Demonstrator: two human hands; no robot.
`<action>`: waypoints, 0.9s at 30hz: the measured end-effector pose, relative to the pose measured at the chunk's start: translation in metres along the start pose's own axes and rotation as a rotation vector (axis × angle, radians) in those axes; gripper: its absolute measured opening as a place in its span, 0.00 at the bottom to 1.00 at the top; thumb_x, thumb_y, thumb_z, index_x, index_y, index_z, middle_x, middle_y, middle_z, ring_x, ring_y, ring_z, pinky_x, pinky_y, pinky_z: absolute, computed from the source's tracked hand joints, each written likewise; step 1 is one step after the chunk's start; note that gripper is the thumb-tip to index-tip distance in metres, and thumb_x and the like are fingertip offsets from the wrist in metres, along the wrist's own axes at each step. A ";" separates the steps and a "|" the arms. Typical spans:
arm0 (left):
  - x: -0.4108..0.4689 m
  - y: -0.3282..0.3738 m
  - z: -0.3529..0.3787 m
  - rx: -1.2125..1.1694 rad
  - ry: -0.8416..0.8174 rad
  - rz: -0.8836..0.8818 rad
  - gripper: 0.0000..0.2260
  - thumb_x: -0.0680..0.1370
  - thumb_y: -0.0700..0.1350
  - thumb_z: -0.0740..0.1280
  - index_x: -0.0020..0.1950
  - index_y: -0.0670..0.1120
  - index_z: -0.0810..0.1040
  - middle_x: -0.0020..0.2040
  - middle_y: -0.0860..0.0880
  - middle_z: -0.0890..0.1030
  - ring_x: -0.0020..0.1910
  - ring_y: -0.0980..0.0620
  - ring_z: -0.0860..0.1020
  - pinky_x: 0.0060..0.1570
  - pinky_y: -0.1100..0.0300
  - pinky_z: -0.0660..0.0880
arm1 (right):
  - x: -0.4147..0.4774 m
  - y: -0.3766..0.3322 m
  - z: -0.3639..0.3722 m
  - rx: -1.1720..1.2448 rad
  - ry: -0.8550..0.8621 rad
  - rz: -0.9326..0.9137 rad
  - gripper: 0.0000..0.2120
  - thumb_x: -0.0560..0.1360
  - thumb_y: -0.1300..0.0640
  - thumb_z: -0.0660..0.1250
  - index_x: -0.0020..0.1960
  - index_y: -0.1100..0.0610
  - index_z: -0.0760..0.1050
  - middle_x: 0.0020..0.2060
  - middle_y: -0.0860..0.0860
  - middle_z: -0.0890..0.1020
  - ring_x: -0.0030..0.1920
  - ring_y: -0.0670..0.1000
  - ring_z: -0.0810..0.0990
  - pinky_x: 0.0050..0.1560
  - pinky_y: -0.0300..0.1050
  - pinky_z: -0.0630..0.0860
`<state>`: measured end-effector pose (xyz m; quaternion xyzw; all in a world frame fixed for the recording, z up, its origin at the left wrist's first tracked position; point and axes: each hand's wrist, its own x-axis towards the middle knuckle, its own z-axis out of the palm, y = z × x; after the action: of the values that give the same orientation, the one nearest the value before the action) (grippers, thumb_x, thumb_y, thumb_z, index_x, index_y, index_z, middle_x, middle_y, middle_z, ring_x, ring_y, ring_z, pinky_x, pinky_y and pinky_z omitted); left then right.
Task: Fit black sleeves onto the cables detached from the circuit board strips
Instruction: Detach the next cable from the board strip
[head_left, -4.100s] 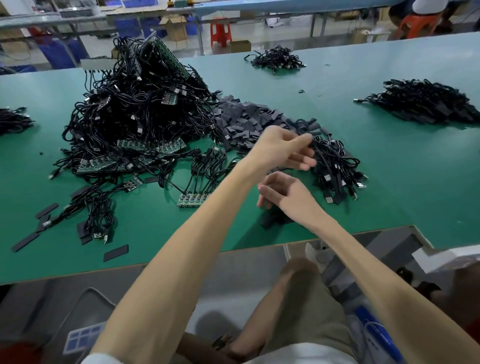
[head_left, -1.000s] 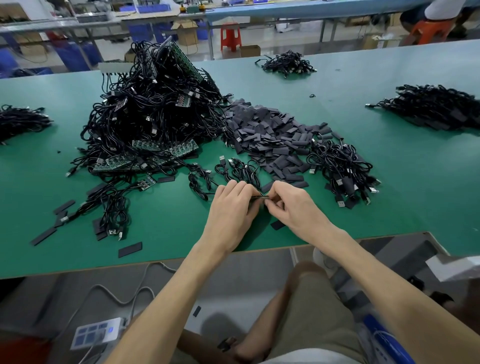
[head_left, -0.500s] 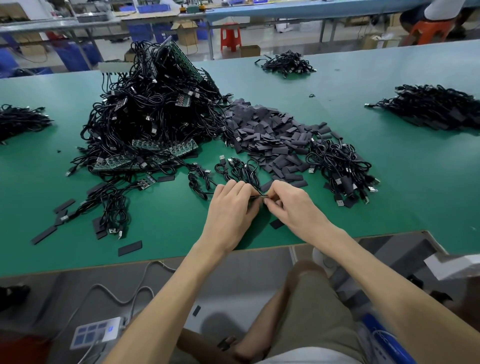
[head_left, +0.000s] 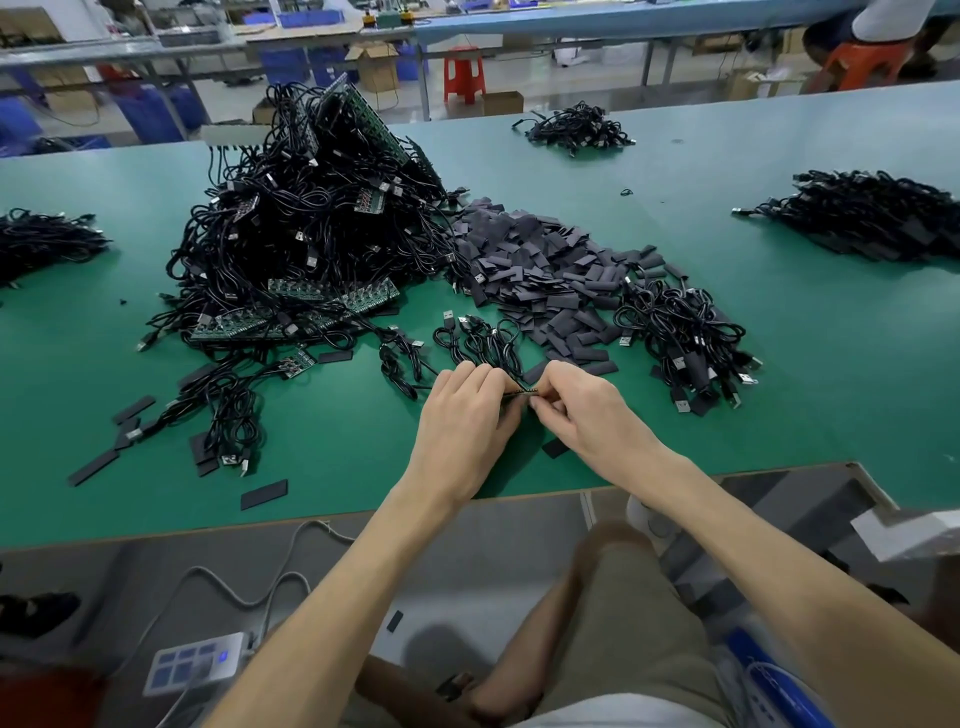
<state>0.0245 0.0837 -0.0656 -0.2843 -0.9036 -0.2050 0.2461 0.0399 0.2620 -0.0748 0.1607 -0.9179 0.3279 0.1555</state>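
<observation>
I have both hands close to the near edge of the tabletop (head_left: 332, 431), about midway along it, meeting over a short circuit board strip (head_left: 523, 392). My left hand (head_left: 462, 415) has its fingers curled down on one end of the strip, and my right hand (head_left: 587, 410) pinches the other end between thumb and fingertips. Only a sliver of the strip shows between them. Its cables (head_left: 478, 338) trail away from my knuckles toward the far edge, coiled flat on the green surface. I judge I am at the detaching step, working a cable end off the strip, with no sleeve in either hand yet. Whether a piece has already come free I cannot tell, as my fingers hide the joint. The next move calls for a clean break without bending the small board. One hand must then keep the freed end while the other fetches a sleeve. The sleeve pile (head_left: 545, 270) lies farther in, toward the middle, and one loose sleeve (head_left: 555, 448) sits just beside my right wrist. It is the closer pick, and it needs its mouth opened to slide on.
</observation>
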 end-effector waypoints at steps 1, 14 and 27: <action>0.000 0.000 0.000 0.008 0.005 0.000 0.06 0.79 0.44 0.71 0.47 0.42 0.79 0.43 0.47 0.80 0.46 0.44 0.77 0.49 0.49 0.74 | 0.000 0.000 0.000 0.001 0.000 0.000 0.09 0.81 0.61 0.67 0.45 0.54 0.68 0.36 0.41 0.69 0.35 0.42 0.69 0.39 0.42 0.66; 0.000 -0.001 0.003 0.017 0.028 0.000 0.05 0.78 0.44 0.72 0.46 0.44 0.79 0.42 0.48 0.81 0.45 0.46 0.77 0.49 0.52 0.73 | 0.000 -0.001 -0.001 0.013 0.010 0.006 0.08 0.81 0.61 0.67 0.45 0.57 0.69 0.35 0.41 0.69 0.34 0.42 0.69 0.38 0.41 0.66; 0.003 -0.008 0.008 0.037 0.104 -0.034 0.06 0.80 0.47 0.70 0.48 0.46 0.79 0.49 0.50 0.79 0.49 0.46 0.76 0.56 0.51 0.68 | 0.006 0.001 -0.001 0.234 0.154 0.160 0.04 0.83 0.56 0.66 0.49 0.54 0.75 0.39 0.45 0.79 0.39 0.45 0.77 0.43 0.43 0.75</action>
<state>0.0144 0.0828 -0.0716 -0.2533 -0.8980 -0.2069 0.2944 0.0346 0.2619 -0.0725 0.0783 -0.8686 0.4553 0.1792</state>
